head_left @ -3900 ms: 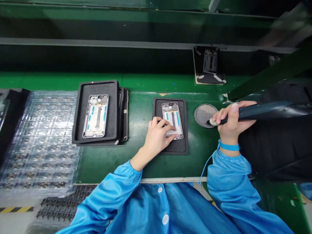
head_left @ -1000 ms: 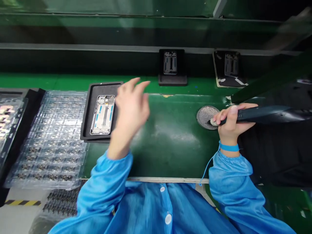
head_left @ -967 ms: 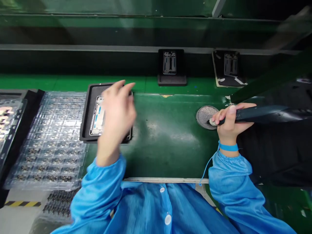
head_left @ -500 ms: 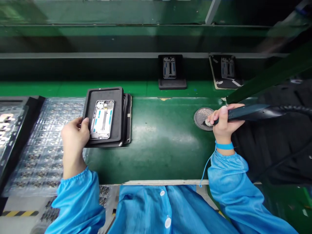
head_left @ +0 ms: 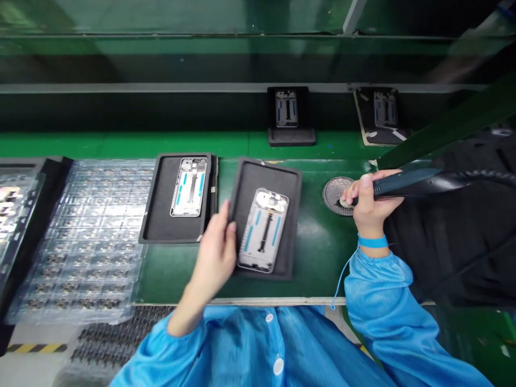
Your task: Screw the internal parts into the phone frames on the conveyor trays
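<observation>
My left hand [head_left: 215, 247] grips the left edge of a black foam tray [head_left: 268, 174], tilted over the green bench. In that tray lies a silver phone frame [head_left: 262, 231] with blue strips and a dark ribbon down its middle. To its left, another phone frame [head_left: 189, 188] rests in the top tray [head_left: 161, 215] of a short stack. My right hand [head_left: 370, 209] is closed around a dark corded electric screwdriver [head_left: 415, 183]. The driver's front end is mostly hidden by the fingers, over a round dimpled metal dish [head_left: 334, 192].
Clear plastic blister trays [head_left: 100, 231] with small parts cover the left side. On the far ledge sit two more phone frames, one on a black tray [head_left: 292, 137], one on a pale-edged board [head_left: 363, 121]. A green post [head_left: 443, 123] slants across the right.
My left hand has moved right, bringing the top tray with its phone frame off the stack. This uncovers another tray and frame beneath. My right hand stays over the dish.
</observation>
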### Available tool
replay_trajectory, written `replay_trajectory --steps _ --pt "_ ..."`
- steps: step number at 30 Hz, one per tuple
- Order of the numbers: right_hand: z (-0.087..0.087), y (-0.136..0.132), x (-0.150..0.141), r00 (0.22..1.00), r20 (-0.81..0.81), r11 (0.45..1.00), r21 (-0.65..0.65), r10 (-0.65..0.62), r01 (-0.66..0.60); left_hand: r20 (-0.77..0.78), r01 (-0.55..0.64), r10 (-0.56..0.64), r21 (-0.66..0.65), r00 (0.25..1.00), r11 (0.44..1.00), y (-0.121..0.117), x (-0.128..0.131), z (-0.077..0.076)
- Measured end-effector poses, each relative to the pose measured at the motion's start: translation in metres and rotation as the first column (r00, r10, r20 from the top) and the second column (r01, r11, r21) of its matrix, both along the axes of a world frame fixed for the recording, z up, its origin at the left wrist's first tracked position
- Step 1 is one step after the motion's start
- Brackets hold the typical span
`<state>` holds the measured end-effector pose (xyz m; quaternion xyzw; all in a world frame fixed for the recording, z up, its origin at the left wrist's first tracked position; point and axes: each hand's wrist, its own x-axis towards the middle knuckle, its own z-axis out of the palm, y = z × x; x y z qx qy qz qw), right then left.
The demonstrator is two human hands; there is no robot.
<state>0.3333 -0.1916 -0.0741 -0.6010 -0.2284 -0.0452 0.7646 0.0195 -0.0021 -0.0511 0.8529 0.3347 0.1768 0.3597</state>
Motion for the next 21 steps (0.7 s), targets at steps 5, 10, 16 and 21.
replay_trajectory --steps 5,10,16,21 --pt "-0.001 0.0 -0.002 1.0 -0.012 1.0 -0.016 0.011 -0.011 -0.063 0.081 -0.088 -0.101 0.994 0.992 -0.058 -0.01 -0.056" --pt "0.012 -0.001 -0.009 0.999 0.044 0.999 0.04 -0.024 0.022 -0.208 0.063 -0.038 0.111 0.977 0.992 -0.057 -0.012 -0.044" --pt "0.042 0.027 -0.058 0.986 0.02 0.97 0.178 0.164 -0.165 -0.173 0.339 -0.328 0.039 0.929 0.94 -0.013 0.054 -0.027" --pt "0.032 0.059 -0.089 0.922 -0.002 0.913 0.139 0.388 -0.384 -0.211 0.448 -0.448 -0.047 0.869 0.893 0.001 0.081 -0.035"
